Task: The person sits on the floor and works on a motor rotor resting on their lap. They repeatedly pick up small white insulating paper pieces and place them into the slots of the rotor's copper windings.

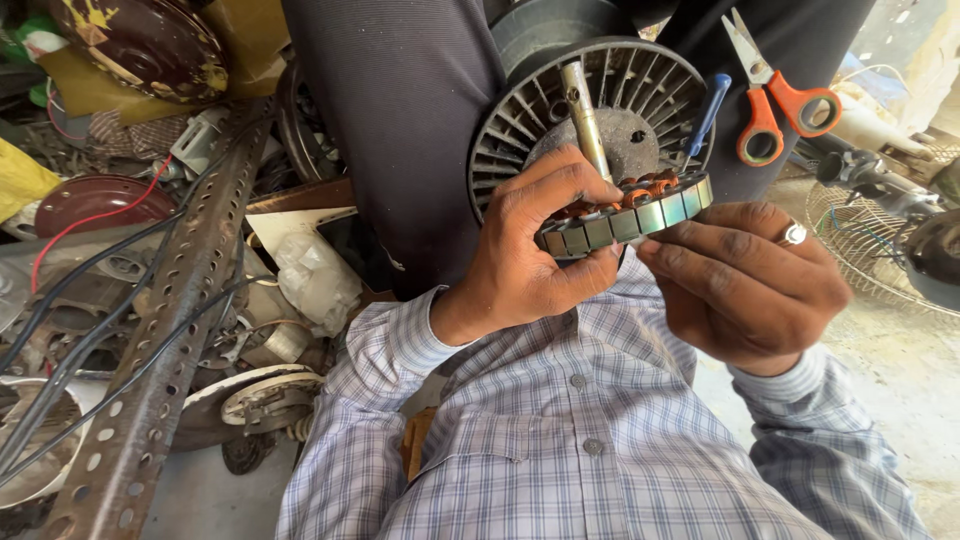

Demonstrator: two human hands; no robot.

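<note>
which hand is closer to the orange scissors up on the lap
The right hand. It sits just below the orange scissors, holding the stator ring by its right edge. The left hand grips the ring's other side, farther left of the scissors.

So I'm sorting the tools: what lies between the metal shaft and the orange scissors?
In the head view, a blue-handled tool stands between the metal shaft and the orange scissors, against the finned housing.

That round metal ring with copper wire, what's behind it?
Behind the stator ring sits a grey finned motor housing with a metal shaft. The ring and the left hand cover its lower part.
</note>
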